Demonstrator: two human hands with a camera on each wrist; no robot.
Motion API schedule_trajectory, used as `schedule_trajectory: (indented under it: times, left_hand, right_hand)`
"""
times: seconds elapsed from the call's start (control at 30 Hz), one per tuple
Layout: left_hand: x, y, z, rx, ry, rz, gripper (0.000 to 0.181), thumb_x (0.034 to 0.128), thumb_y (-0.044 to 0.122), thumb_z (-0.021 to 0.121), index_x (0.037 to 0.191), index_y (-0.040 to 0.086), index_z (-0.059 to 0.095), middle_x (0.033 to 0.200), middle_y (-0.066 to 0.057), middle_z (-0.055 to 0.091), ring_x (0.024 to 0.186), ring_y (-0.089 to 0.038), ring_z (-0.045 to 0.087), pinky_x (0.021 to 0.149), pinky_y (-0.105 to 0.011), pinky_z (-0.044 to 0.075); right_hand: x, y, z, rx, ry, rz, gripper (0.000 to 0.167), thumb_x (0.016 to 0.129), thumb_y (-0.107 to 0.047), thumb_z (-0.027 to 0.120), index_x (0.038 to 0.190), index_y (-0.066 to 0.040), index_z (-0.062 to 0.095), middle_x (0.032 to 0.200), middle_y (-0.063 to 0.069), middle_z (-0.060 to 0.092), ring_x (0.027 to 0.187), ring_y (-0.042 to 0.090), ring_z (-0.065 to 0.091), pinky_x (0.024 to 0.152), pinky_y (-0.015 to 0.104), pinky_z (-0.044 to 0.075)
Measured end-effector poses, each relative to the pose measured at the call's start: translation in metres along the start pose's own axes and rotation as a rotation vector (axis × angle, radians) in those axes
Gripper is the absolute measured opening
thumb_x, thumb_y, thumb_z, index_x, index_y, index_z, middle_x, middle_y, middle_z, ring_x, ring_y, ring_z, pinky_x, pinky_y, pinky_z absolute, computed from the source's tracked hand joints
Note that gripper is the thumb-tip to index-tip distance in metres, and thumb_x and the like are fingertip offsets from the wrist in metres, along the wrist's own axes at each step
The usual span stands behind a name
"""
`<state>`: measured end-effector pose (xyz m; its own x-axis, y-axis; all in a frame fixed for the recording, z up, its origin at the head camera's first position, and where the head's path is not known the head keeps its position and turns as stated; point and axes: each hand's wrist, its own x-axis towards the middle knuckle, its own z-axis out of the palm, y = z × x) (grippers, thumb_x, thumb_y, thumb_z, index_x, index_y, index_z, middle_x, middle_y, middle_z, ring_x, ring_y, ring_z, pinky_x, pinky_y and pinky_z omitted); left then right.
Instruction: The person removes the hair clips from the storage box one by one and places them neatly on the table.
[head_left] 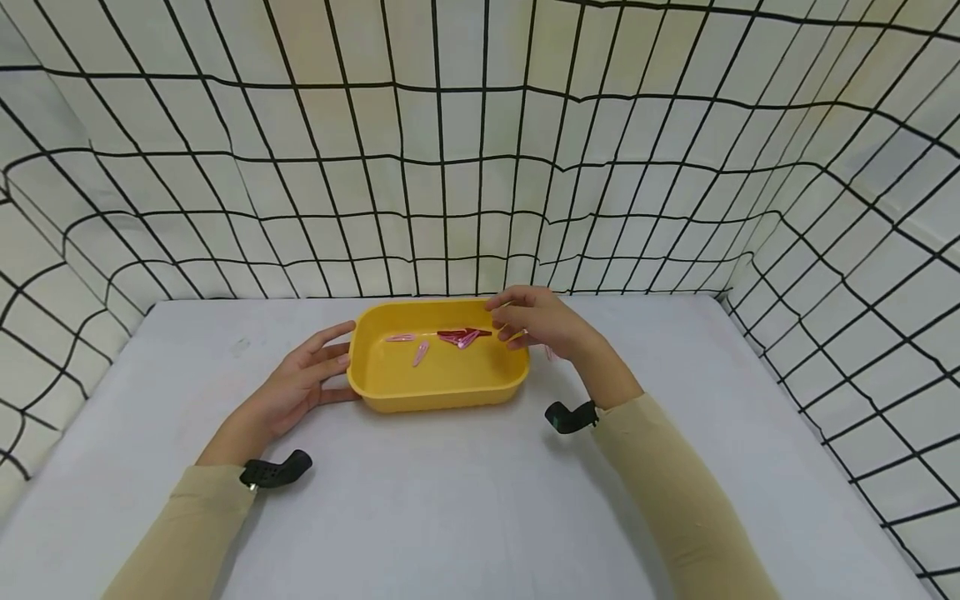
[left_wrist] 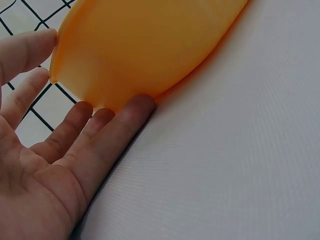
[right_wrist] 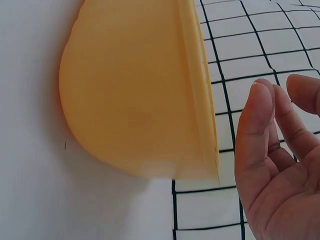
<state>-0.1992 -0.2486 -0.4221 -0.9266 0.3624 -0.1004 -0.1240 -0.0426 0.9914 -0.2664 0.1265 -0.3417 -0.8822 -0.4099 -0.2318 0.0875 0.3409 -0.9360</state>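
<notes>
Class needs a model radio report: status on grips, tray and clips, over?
Left grip touching tray at left end. Right grip over right end, nothing seen held. Pink clips in tray. Right grip hiding far right corner.

The person's 2 arms (head_left: 187,533) reach forward, angled inward (sleeved down to the wrists (head_left: 232,437)). The left hand (head_left: 296,383) has its fingers spread apart; the right hand (head_left: 547,323) hovers with fingers loosely bent.

Seemingly a booth, black netting (head_left: 442,162), white tabletop (head_left: 420,500)
</notes>
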Motion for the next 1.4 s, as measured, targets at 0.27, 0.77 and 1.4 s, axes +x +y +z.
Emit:
schedule_trajectory:
  times: [0.27,0.77,1.4]
  left_hand:
    - [0.002,0.0,0.0,0.001,0.002,0.0,0.059,0.1046,0.019,0.053,0.157,0.021,0.027,0.157,-0.023,0.024,0.118,-0.018,0.063,0.09,-0.045,0.058]
    - [0.001,0.001,-0.001,0.0,-0.008,-0.007,0.059,0.105,0.019,0.052,0.157,0.021,0.026,0.161,-0.024,0.018,0.119,-0.018,0.062,0.09,-0.045,0.058]
    - [0.001,0.0,-0.001,-0.001,-0.001,-0.013,0.059,0.1047,0.019,0.053,0.158,0.022,0.026,0.162,-0.023,0.018,0.122,-0.015,0.059,0.09,-0.045,0.058]
  right_hand:
    - [0.014,0.001,0.022,0.002,-0.081,-0.02,0.026,0.097,-0.021,0.064,0.12,-0.009,0.067,0.124,0.026,0.062,0.089,0.025,0.066,0.077,0.033,0.062]
    - [0.03,0.0,0.056,0.01,-0.143,0.037,0.033,0.096,-0.018,0.065,0.126,-0.004,0.063,0.122,0.019,0.064,0.086,0.023,0.065,0.076,0.033,0.062]
    - [0.042,0.008,0.076,0.025,-0.147,0.078,0.032,0.097,-0.018,0.065,0.126,-0.005,0.065,0.112,0.017,0.065,0.088,0.026,0.065,0.074,0.031,0.061]
